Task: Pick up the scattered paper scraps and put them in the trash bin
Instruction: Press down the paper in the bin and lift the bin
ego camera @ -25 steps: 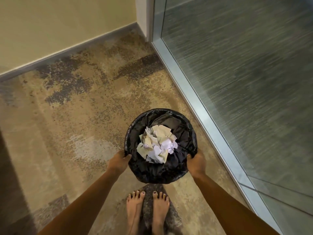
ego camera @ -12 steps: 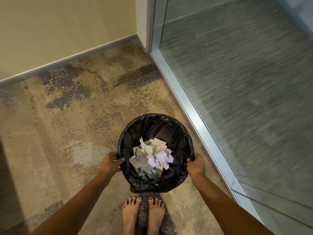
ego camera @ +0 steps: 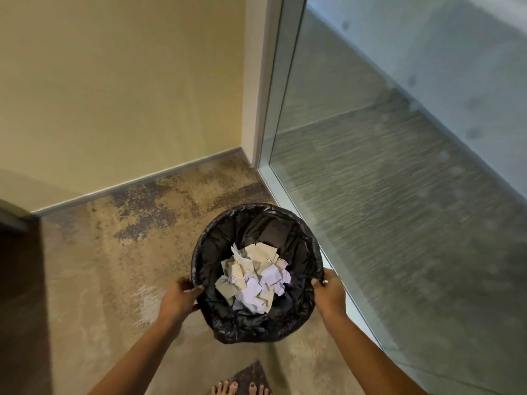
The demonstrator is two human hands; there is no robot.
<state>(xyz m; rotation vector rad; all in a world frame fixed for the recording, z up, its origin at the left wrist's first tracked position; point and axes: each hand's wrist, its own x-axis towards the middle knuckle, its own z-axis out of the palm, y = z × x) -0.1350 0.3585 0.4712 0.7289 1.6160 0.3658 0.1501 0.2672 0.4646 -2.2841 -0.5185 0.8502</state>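
Observation:
A round trash bin (ego camera: 251,220) lined with a black plastic bag is in front of me, above the carpet. Inside it lies a heap of torn paper scraps (ego camera: 252,276), beige and pale lilac. My left hand (ego camera: 178,299) grips the bin's left rim, thumb over the edge. On the opposite side my right hand (ego camera: 329,292) grips the right rim. No loose scraps show on the carpet in view.
Mottled brown and tan carpet (ego camera: 114,266) covers the floor. A yellow wall (ego camera: 114,95) with a grey baseboard runs behind. A glass partition (ego camera: 399,195) in a metal frame stands close on the right. My bare feet (ego camera: 239,389) show at the bottom edge.
The view has tilted up, showing more wall and less of my feet. Both hands have kept their grip on the bin, which has stayed between them and now looks closer to the camera.

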